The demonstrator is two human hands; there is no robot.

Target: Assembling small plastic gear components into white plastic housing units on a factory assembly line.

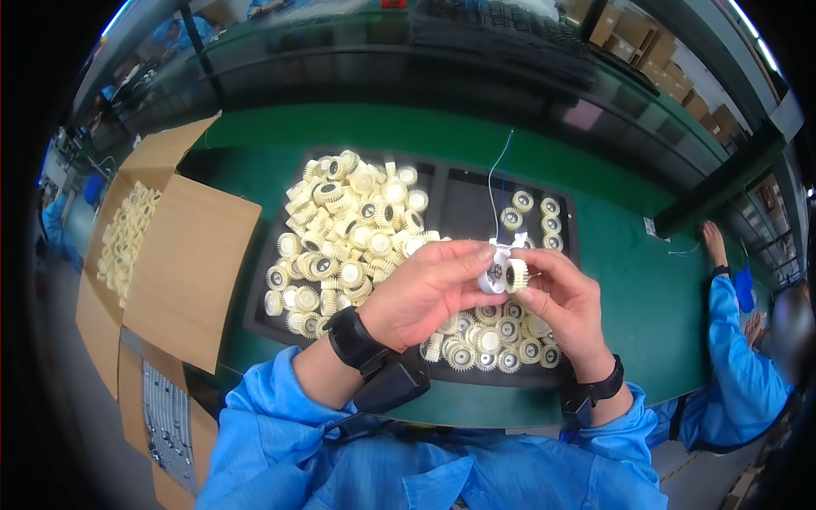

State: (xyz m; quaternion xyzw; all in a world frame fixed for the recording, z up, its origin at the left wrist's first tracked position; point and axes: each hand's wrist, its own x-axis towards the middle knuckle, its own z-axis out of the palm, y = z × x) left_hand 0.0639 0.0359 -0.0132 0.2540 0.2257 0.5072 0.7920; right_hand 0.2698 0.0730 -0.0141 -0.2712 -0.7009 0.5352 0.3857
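Note:
My left hand (425,289) grips a round white plastic housing (491,280) between thumb and fingers, over the black tray (469,200). A thin white wire (492,191) rises from the housing, and a dark metal part shows inside it. Right beside it, my right hand (565,293) pinches a cream toothed gear (516,275) with a dark hub, close to the housing's open face. Whether the two parts touch, I cannot tell. Below my hands lie several loose cream gears (487,340), most with their faces up.
A big heap of cream gears (357,225) fills the tray's left half. Several gears (550,224) stand lined up at its far right. At left are an open cardboard box (191,263) of gears and a carton of metal parts (167,425). A co-worker's arm (722,310) rests at the right.

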